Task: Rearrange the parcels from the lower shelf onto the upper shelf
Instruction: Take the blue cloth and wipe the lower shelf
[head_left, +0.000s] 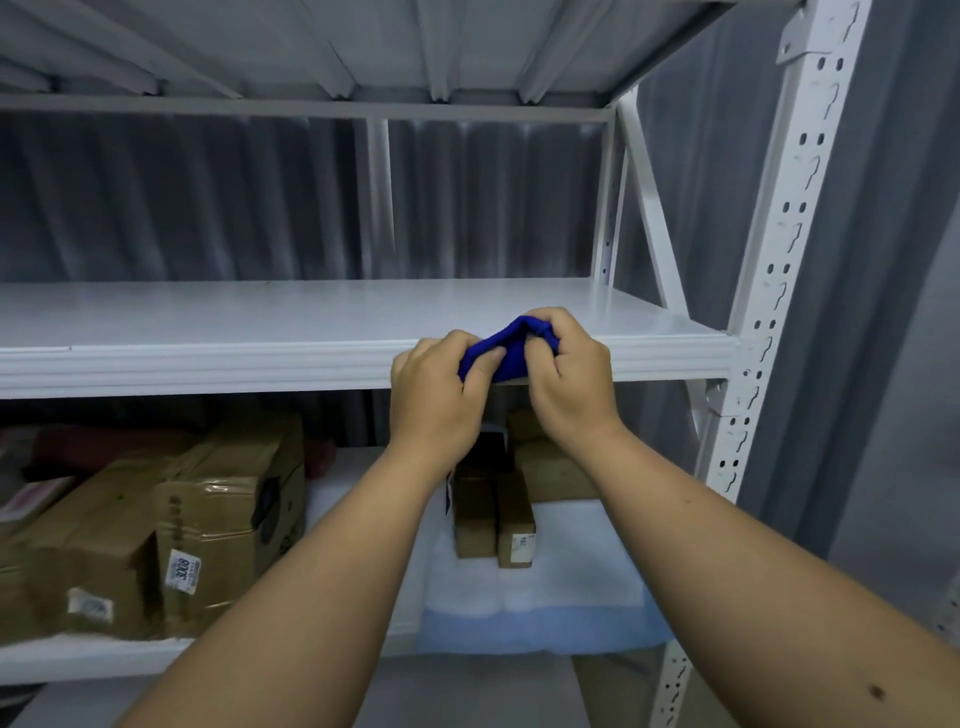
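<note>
Both my hands pinch a small blue soft parcel (506, 347) at the front edge of the upper shelf (311, 322): left hand (439, 389) w/ thumb on top, right hand (563, 371) curled round its right end. Cardboard boxes (228, 514) & narrow brown boxes (493, 514) sit on the lower shelf (104, 657).

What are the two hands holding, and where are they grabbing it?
Both hands hold a small blue soft item at the upper shelf's front edge: the left hand pinches its left end, the right hand its right end.
</note>
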